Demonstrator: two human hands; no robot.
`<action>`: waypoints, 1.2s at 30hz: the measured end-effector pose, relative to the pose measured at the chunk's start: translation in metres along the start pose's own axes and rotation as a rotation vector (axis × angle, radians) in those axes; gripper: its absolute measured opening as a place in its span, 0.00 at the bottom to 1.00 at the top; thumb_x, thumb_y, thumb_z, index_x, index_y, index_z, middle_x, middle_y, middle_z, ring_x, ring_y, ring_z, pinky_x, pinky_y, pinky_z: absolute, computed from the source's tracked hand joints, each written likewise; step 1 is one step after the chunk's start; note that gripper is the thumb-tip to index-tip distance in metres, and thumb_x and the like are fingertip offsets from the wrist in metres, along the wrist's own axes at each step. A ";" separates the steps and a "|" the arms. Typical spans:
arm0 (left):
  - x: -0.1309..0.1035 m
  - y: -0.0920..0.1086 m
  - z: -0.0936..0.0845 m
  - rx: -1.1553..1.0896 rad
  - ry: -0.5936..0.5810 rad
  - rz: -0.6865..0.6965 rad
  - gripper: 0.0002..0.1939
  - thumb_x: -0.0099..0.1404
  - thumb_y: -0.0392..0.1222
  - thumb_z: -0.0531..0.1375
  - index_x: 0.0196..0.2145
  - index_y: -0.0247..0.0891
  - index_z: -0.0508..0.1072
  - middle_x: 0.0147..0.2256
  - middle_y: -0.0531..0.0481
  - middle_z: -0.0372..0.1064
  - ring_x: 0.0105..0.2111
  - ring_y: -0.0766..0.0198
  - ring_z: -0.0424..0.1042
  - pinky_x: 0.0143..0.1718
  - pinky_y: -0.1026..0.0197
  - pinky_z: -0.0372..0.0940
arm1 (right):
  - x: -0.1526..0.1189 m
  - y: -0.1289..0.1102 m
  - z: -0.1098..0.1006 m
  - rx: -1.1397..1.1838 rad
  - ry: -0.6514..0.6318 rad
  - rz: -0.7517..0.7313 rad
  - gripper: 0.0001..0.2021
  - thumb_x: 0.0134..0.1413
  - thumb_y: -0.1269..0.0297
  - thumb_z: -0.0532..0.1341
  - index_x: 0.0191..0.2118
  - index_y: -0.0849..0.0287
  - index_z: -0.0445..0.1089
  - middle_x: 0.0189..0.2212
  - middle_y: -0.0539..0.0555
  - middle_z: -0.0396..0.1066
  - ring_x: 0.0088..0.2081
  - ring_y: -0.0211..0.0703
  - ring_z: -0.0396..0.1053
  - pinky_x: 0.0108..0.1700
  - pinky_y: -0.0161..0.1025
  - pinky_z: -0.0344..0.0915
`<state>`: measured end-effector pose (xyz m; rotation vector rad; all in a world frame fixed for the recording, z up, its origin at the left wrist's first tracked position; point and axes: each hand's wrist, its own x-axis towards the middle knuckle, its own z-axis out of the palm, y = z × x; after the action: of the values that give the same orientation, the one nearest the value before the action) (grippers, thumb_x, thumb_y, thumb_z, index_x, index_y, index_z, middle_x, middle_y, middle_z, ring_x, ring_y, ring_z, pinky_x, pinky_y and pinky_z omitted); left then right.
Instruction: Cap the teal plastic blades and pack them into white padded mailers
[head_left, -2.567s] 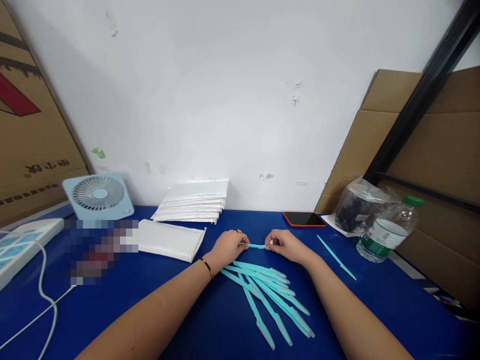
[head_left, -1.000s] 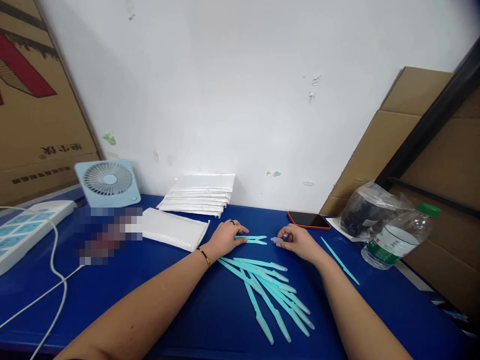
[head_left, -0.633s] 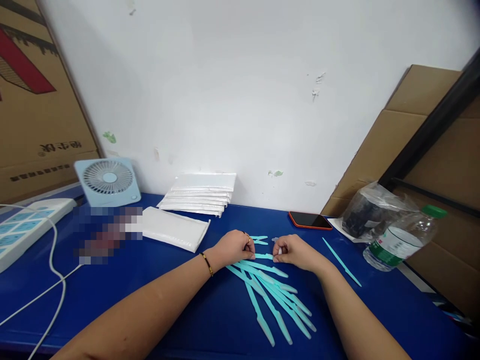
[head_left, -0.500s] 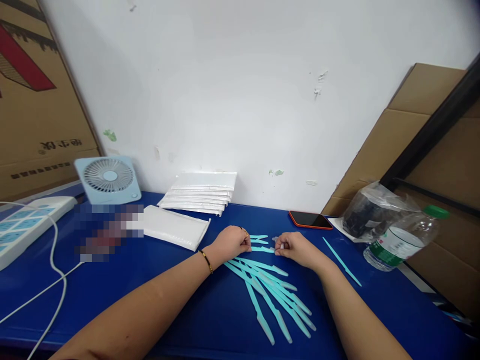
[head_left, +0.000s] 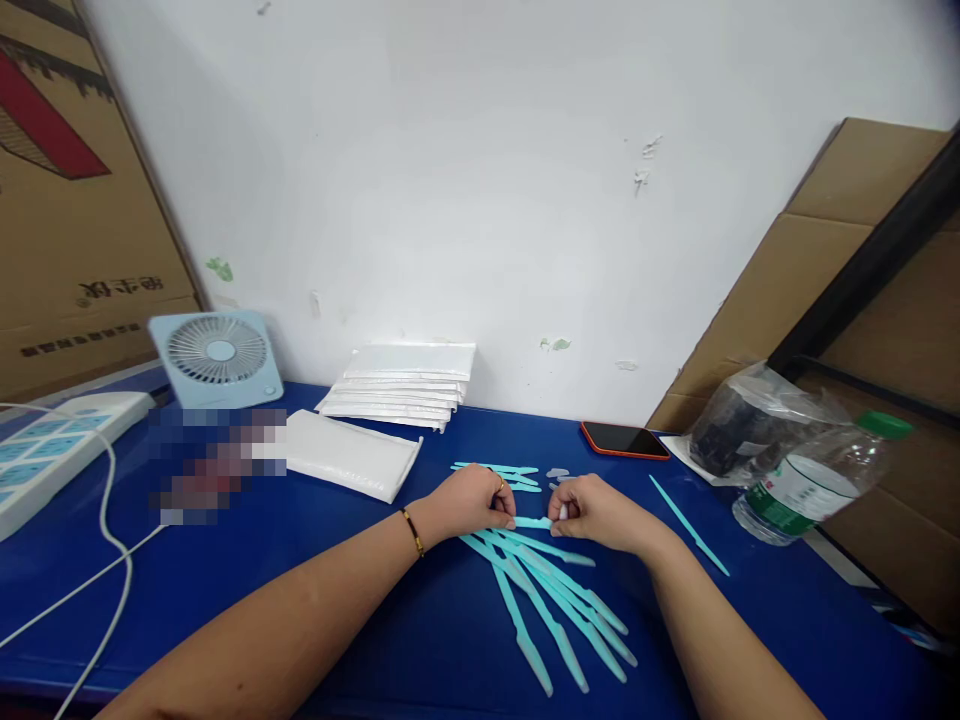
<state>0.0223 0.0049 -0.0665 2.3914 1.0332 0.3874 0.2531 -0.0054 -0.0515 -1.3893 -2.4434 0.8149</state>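
Between my hands is a turquoise eyebrow razor (head_left: 531, 522). My left hand (head_left: 474, 500) pinches its handle, and my right hand (head_left: 592, 510) is closed at its blade end, where fingers hide the tip. Just in front, several turquoise eyebrow razors with pale blade covers (head_left: 559, 600) lie fanned out on the blue table. Beyond my left hand are a few more razors (head_left: 517, 470), side by side. Small clear covers (head_left: 557, 473) rest behind my right hand. One separate razor (head_left: 688, 525) lies to the right of my right forearm.
White padded packets (head_left: 401, 375) are stacked by the wall, with another packet (head_left: 349, 455) in front. A blue fan (head_left: 217, 355), a power strip (head_left: 60, 450) and cables are at left. A phone (head_left: 624, 440), a bagged dark container (head_left: 731, 425) and a bottle (head_left: 802, 490) stand at right.
Both hands have moved toward me with the razor between them. More razors and the clear covers behind my hands now show.
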 end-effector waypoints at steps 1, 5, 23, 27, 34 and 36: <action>0.001 -0.001 0.000 0.028 0.018 -0.012 0.08 0.53 0.45 0.62 0.30 0.41 0.76 0.27 0.54 0.72 0.26 0.68 0.68 0.25 0.68 0.55 | 0.003 0.000 0.002 -0.018 0.039 -0.004 0.05 0.42 0.63 0.64 0.26 0.57 0.72 0.22 0.50 0.70 0.25 0.39 0.66 0.25 0.32 0.57; 0.007 -0.009 -0.003 0.212 0.149 -0.016 0.04 0.55 0.41 0.61 0.27 0.41 0.75 0.28 0.53 0.73 0.29 0.65 0.68 0.31 0.65 0.56 | 0.012 0.007 0.002 -0.091 0.145 -0.019 0.03 0.45 0.67 0.61 0.25 0.57 0.72 0.24 0.50 0.70 0.26 0.38 0.66 0.27 0.33 0.58; 0.005 0.002 0.000 0.138 0.063 0.002 0.05 0.54 0.44 0.62 0.27 0.41 0.76 0.26 0.54 0.73 0.26 0.67 0.68 0.24 0.67 0.55 | 0.003 0.007 -0.003 -0.028 -0.025 -0.032 0.08 0.41 0.60 0.65 0.27 0.58 0.71 0.23 0.49 0.68 0.25 0.36 0.64 0.25 0.31 0.57; 0.010 -0.001 -0.002 0.223 0.100 -0.022 0.04 0.54 0.41 0.62 0.26 0.40 0.77 0.26 0.53 0.73 0.27 0.66 0.68 0.27 0.66 0.56 | 0.005 0.011 -0.004 -0.062 0.008 -0.040 0.07 0.44 0.61 0.63 0.28 0.59 0.71 0.24 0.49 0.68 0.25 0.35 0.63 0.26 0.31 0.57; 0.008 -0.015 -0.007 0.284 0.152 -0.001 0.05 0.56 0.39 0.60 0.26 0.39 0.76 0.28 0.51 0.74 0.32 0.63 0.69 0.34 0.65 0.58 | 0.005 0.030 -0.016 -0.080 0.133 0.027 0.06 0.44 0.64 0.62 0.29 0.61 0.72 0.25 0.52 0.69 0.26 0.38 0.65 0.28 0.32 0.58; 0.006 -0.015 -0.010 0.276 0.206 -0.013 0.05 0.56 0.41 0.61 0.28 0.39 0.76 0.30 0.51 0.73 0.34 0.63 0.69 0.35 0.64 0.57 | 0.001 0.032 -0.021 -0.067 0.177 0.050 0.08 0.46 0.62 0.61 0.29 0.60 0.72 0.24 0.51 0.68 0.25 0.37 0.64 0.27 0.32 0.58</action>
<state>0.0129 0.0215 -0.0661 2.6281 1.2644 0.5253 0.2847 0.0154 -0.0520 -1.4830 -2.3290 0.5972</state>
